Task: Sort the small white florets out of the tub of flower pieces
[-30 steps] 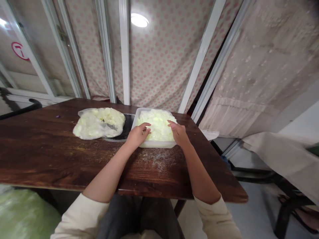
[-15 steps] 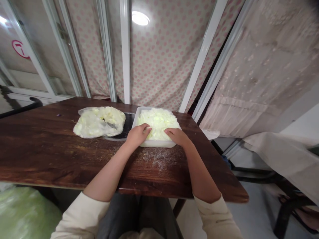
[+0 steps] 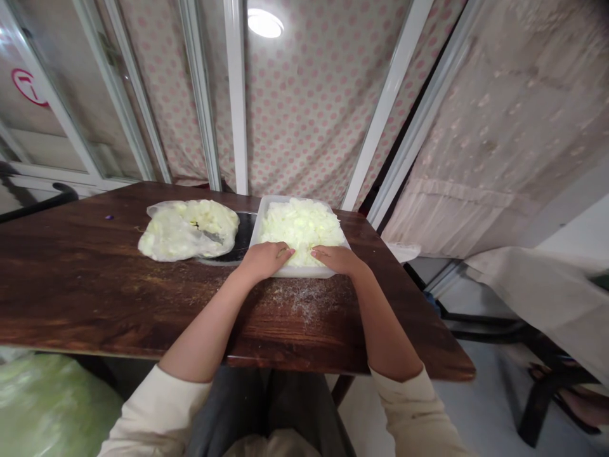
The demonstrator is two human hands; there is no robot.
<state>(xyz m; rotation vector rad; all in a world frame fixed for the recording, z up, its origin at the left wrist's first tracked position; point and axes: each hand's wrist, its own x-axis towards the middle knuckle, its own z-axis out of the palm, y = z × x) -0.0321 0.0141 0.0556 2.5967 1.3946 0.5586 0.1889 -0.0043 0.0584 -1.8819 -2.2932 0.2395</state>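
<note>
Plain cream sleeves (image 3: 155, 409), softly creased, ending above bare forearms (image 3: 207, 327); dark grey trousers (image 3: 226, 406) below.

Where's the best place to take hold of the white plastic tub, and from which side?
Probably by the rim at the left and right walls of the white plastic tub, coming from outside on both sides. It sits upright on the dark wooden table, and chopped pale-green vegetables fill it, leaving little room inside.
</note>
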